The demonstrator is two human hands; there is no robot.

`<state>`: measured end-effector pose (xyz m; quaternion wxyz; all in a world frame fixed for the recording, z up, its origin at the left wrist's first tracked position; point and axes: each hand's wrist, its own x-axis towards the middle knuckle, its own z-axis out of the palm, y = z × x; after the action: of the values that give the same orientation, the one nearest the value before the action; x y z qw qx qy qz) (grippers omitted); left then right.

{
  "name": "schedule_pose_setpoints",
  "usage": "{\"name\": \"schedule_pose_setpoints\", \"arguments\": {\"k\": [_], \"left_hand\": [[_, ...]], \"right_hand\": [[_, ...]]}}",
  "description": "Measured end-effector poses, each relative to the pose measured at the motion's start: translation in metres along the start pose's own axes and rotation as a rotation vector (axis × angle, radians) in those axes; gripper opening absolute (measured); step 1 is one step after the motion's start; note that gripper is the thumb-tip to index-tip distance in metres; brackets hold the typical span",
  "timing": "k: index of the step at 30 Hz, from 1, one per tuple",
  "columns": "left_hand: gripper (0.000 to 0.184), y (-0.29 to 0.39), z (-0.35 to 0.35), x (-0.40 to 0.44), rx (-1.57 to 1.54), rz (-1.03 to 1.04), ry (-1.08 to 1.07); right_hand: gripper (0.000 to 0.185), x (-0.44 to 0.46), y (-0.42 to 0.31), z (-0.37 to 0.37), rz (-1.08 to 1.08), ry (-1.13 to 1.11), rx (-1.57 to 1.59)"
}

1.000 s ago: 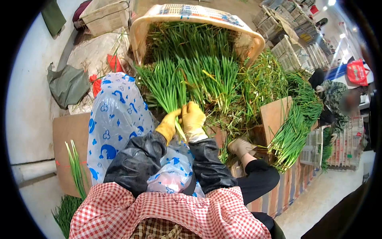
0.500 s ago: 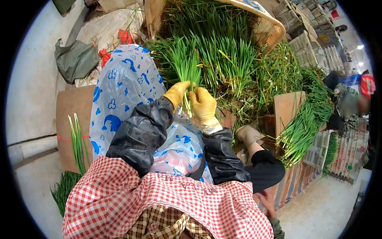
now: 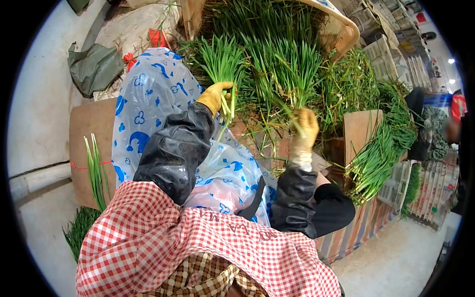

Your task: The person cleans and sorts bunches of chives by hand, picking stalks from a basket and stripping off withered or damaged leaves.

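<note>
My left hand (image 3: 216,97), in a yellow glove, is closed around the lower stems of a bunch of green stalks (image 3: 220,62), whose leaves point away from me. My right hand (image 3: 305,127), also gloved in yellow, is apart from it to the right, slightly blurred. Its fingers are curled, with a thin green stalk (image 3: 284,106) sticking out at its left side. Beyond both hands, a pile of green stalks (image 3: 282,54) spills from a tipped cream basket (image 3: 341,24). Plastic with blue prints (image 3: 156,104) covers my lap and left leg.
A few stalks lie on a brown board (image 3: 81,126) at the left. Another bundle (image 3: 373,166) rests by an upright board (image 3: 360,131) at the right. Loose trimmings (image 3: 346,86) lie near the basket. A co-worker (image 3: 435,131) sits at the far right, beside crates (image 3: 393,185).
My right hand has moved away from my left hand to the right. My left hand still holds its bunch. The view has shifted, and the basket now shows only partly at the top.
</note>
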<state>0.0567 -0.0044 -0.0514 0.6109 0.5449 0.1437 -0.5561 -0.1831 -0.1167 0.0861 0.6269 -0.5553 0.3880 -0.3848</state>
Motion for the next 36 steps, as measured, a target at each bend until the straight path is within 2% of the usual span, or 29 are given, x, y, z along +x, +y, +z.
{"name": "schedule_pose_setpoints", "arguments": {"k": [1,2,3,4,5,6,7,8,10,12,14,16,17,18,20,22,23,24,26,31,34,36], "left_hand": [[0.027,0.001,0.003,-0.004,-0.013,0.017,-0.088],[0.027,0.001,0.005,-0.008,-0.005,0.014,-0.089],[0.022,0.001,0.008,-0.011,-0.051,0.0,-0.141],[0.018,0.001,0.01,-0.016,-0.1,-0.014,-0.19],[0.021,0.001,0.012,-0.028,-0.18,-0.003,-0.33],[0.021,0.003,0.014,-0.033,-0.177,-0.003,-0.326],[0.021,0.004,0.016,-0.037,-0.168,0.012,-0.312],[0.021,0.004,0.017,-0.038,-0.162,0.027,-0.299],[0.022,0.0,0.017,-0.033,-0.19,0.012,-0.339],[0.023,-0.002,0.025,-0.036,-0.161,-0.017,-0.399],[0.023,-0.003,0.037,-0.052,-0.14,-0.038,-0.369],[0.023,-0.004,0.047,-0.071,-0.143,-0.011,-0.278],[0.023,-0.005,0.042,-0.07,-0.147,-0.051,-0.348],[0.022,-0.008,0.039,-0.069,-0.097,-0.047,-0.331],[0.017,-0.006,0.033,-0.064,-0.006,-0.054,-0.221],[0.017,-0.003,0.035,-0.072,0.031,-0.083,-0.185],[0.018,-0.002,0.036,-0.074,0.071,-0.11,-0.154],[0.018,-0.004,0.034,-0.071,0.072,-0.11,-0.152],[0.021,-0.006,0.029,-0.065,0.121,-0.1,-0.2],[0.027,-0.011,0.029,-0.078,0.185,0.039,-0.004],[0.024,-0.014,0.022,-0.105,0.276,0.004,-0.168],[0.025,-0.021,0.019,-0.112,0.238,0.005,-0.178]], "right_hand": [[0.016,0.014,0.012,-0.028,0.058,0.034,0.039],[0.018,0.026,0.033,-0.055,0.115,0.07,0.08],[0.023,0.032,0.054,-0.068,0.196,0.21,-0.032],[0.03,0.047,0.097,-0.112,0.304,0.058,-0.337],[0.032,0.046,0.12,-0.129,0.313,0.021,-0.827],[0.035,0.042,0.132,-0.137,0.308,-0.022,-1.317],[0.042,0.026,0.087,-0.109,0.47,0.018,-1.407],[0.044,0.026,0.077,-0.095,0.418,0.115,-1.461],[0.046,0.029,0.045,-0.061,0.242,0.01,-1.25],[0.039,0.037,0.073,-0.031,0.172,-0.125,-0.708],[0.038,0.006,0.03,0.03,0.253,-0.356,-0.363],[0.044,0.006,0.047,0.045,0.465,-0.538,-0.127],[0.045,0.005,0.053,0.051,0.509,-0.609,-0.063],[0.046,0.002,0.057,0.059,0.556,-0.68,0.004],[0.04,-0.005,0.074,0.067,0.575,-0.648,-0.06],[0.029,-0.009,0.084,0.065,0.227,-0.631,-0.399],[0.023,-0.007,0.089,0.064,0.239,-0.656,-0.451],[0.021,-0.011,0.076,0.069,0.407,-0.668,-0.325],[0.019,-0.016,0.056,0.076,0.524,-0.671,-0.278],[0.017,0.006,0.091,0.068,0.449,-0.528,-0.24],[0.014,0.011,0.097,0.07,0.471,-0.507,-0.191],[0.013,0.007,0.105,0.08,0.424,-0.534,-0.162]]}}
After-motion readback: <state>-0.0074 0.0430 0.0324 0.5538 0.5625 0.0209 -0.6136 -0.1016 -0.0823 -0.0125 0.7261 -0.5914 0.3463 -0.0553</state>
